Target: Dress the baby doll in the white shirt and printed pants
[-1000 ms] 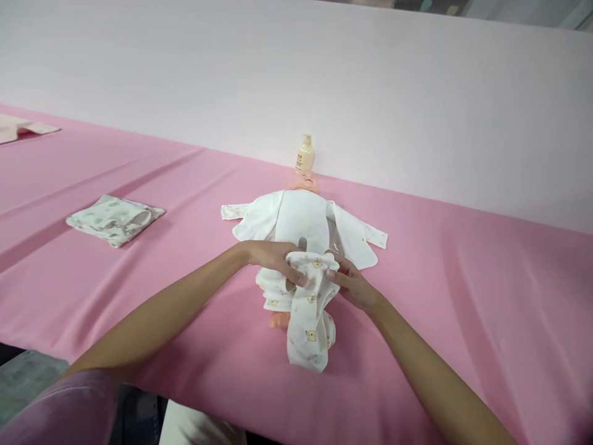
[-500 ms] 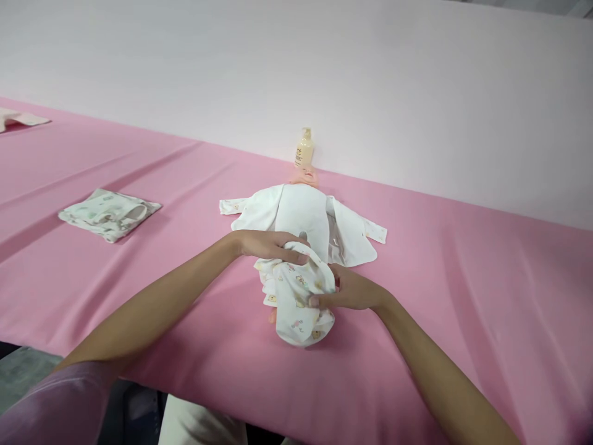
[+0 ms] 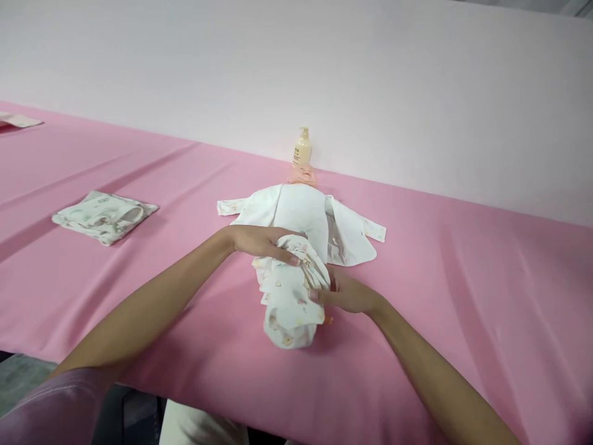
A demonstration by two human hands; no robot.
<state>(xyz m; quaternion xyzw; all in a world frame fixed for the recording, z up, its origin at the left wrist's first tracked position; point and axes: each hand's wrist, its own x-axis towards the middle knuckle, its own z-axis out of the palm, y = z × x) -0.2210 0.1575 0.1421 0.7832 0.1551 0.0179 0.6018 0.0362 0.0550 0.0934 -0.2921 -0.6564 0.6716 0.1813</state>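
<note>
A baby doll (image 3: 303,175) lies on its back, its head toward the wall. A white baby top (image 3: 301,210) is on it, the front panels spread to both sides and the sleeves outstretched. Over the doll's lower body, a white printed baby garment (image 3: 294,303) is bunched up. My left hand (image 3: 266,243) grips its upper edge from the left, thumb on top and fingers partly hidden behind the cloth. At the garment's right side, my right hand (image 3: 345,292) pinches a fold, its thumb in front. A small orange-pink bit of the doll (image 3: 328,321) shows beside the cloth.
Pink cloth (image 3: 463,309) covers the table. A pump bottle (image 3: 302,148) stands behind the doll's head, near the white wall (image 3: 417,99). To the left lies a folded printed garment (image 3: 104,216), and a pale pink cloth (image 3: 21,120) is at the far left edge.
The lower end of the bunched garment has swung left. The doll's orange-pink bit now shows on the right rather than the left. Both hands keep their hold, the left slightly further left.
</note>
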